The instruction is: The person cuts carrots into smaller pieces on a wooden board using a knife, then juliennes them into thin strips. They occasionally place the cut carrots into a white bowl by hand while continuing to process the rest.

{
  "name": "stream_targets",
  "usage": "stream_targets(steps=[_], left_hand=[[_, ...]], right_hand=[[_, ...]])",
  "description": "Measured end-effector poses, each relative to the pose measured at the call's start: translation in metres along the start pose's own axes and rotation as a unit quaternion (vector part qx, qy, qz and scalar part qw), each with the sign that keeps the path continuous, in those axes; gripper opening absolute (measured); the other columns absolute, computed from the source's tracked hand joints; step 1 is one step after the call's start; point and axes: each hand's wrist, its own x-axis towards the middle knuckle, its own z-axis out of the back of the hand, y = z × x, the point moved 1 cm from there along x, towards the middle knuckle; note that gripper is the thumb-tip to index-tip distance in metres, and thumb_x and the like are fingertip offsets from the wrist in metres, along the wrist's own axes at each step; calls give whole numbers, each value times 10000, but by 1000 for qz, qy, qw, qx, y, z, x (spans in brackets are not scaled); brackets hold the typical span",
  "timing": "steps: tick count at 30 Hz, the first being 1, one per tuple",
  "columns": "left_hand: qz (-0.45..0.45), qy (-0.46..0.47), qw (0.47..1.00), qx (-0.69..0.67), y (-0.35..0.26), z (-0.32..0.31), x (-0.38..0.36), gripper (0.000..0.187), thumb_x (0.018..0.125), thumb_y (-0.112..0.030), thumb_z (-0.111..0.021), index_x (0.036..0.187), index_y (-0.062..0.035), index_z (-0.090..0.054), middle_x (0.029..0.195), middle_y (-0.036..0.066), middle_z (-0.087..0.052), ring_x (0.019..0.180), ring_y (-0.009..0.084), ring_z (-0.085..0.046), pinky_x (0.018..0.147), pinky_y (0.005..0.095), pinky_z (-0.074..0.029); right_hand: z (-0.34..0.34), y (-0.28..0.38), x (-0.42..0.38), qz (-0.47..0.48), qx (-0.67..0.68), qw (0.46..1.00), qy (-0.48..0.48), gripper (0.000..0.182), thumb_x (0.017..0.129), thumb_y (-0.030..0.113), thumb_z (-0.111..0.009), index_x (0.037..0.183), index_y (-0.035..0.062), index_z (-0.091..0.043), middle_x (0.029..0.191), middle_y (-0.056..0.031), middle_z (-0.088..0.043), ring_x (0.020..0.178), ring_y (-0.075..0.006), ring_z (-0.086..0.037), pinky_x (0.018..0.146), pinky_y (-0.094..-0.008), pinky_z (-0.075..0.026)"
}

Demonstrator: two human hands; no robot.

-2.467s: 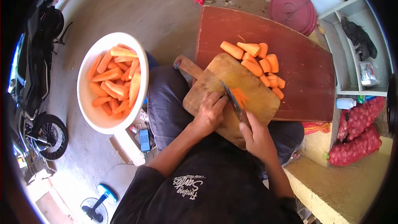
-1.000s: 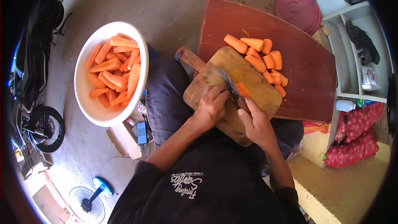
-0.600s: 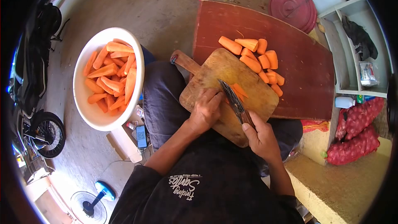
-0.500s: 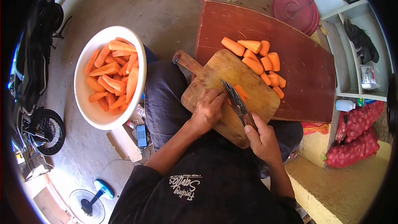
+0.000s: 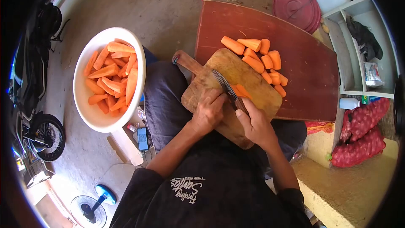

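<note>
A wooden cutting board [image 5: 249, 118] with a handle lies across my lap and the edge of the red-brown table. My right hand [image 5: 257, 124] grips a kitchen knife [image 5: 227, 85], its blade pointing up and left over the board. Close beside the blade, my left hand [image 5: 209, 107] presses its curled fingers down on a carrot piece, which they mostly hide. Thin carrot slices [image 5: 241, 90] rest on the board just right of the blade. Past the board's far edge, several peeled carrot chunks [image 5: 254, 63] are heaped together.
A white basin [image 5: 79, 95] full of peeled carrots stands at my left. The red-brown table [image 5: 306, 80] extends right, near a maroon round lid [image 5: 296, 9], a shelf [image 5: 346, 55] and red net sacks [image 5: 358, 147]. A phone [image 5: 142, 138], fan [image 5: 88, 211] and motorcycle [image 5: 47, 137] are left.
The knife has shifted left and up, closer to my left fingers, with my right hand following it. The whole view has slid slightly.
</note>
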Motion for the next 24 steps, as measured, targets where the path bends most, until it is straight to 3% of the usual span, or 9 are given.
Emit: stream_targets(steps=[3,9,15,18,24], left_hand=[[-18,-8,1000,6,3,0,0,334,752,102,-687,1073,21,-734,1085,170,-684,991,398,-683,914,479,-558],[16,1,1000,-4,3,-3,0,340,823,147,-724,1126,0,-770,1097,155,-705,1017,371,-709,883,438,-595],[75,67,994,-40,-4,8,12,477,868,75,-761,1333,-25,-732,1243,205,-650,1108,398,-675,920,450,-578],[28,136,990,9,-4,10,18,551,858,18,-793,1400,-52,-720,1278,213,-635,1178,397,-645,1004,481,-544],[37,216,975,31,-15,14,36,589,817,-39,-827,1397,-82,-741,1325,195,-634,1214,382,-628,1078,498,-510]], right_hand=[[9,10,-10,-68,49,996,29,402,1130,214,-598,1455,-21,-596,1041,-222,-716,961,-366,-731,904,-415,-563],[21,13,-45,-80,67,993,-46,392,1114,171,-619,1448,-34,-612,973,-172,-701,866,-271,-697,851,-373,-556],[31,-2,-80,-124,78,985,-94,380,1105,171,-647,1430,-25,-627,893,-135,-673,792,-188,-651,776,-339,-547],[30,-12,-93,-152,68,982,-84,376,1103,167,-653,1424,-27,-626,914,-147,-692,803,-207,-669,782,-349,-553],[25,-15,-106,-111,77,985,-109,389,1096,160,-667,1429,-35,-616,998,-209,-752,862,-288,-746,827,-376,-576]])
